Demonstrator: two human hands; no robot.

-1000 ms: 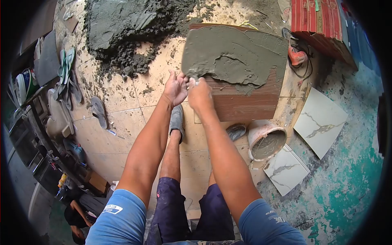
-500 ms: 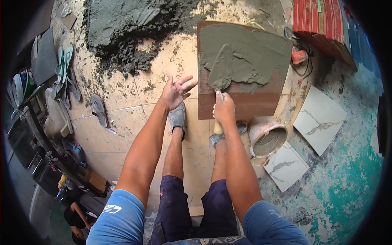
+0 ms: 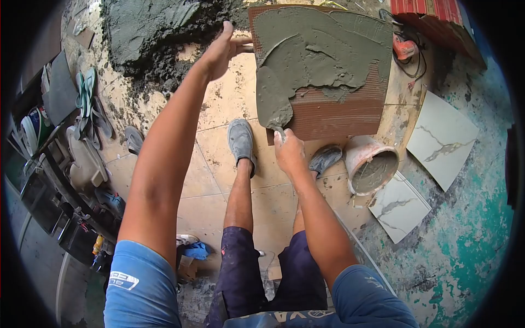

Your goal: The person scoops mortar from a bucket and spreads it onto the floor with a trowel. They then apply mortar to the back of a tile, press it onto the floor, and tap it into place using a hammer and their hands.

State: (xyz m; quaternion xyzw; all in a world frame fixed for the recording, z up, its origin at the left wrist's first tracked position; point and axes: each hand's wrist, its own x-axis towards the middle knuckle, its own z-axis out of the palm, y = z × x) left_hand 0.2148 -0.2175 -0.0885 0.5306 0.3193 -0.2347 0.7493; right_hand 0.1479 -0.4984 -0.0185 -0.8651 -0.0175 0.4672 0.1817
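My right hand [image 3: 290,153] is wrapped round the handle of a trowel [image 3: 278,116], its blade coated in mortar and flat against the near left corner of a large square tile. The tile's ribbed brown back [image 3: 342,116] faces up. Wet grey mortar [image 3: 306,49] covers its far and left parts, with a ragged edge and bare brown toward the near right. My left hand [image 3: 220,53] is raised beside the tile's left edge, thumb up and fingers stretched out, fingertips right at the edge.
A heap of grey mortar [image 3: 147,38] lies at the far left. Near my right foot stands a bucket [image 3: 350,164] of grey mix, beside marble-patterned tiles [image 3: 443,139]. An orange corded tool [image 3: 403,49] and red boxes [image 3: 426,13] are at far right. Sandals [image 3: 85,101] lie at left.
My left hand has moved forward to the tile's left edge. The trowel has gone to the tile's near left corner, and mortar now covers more of the left side. The view has shifted.
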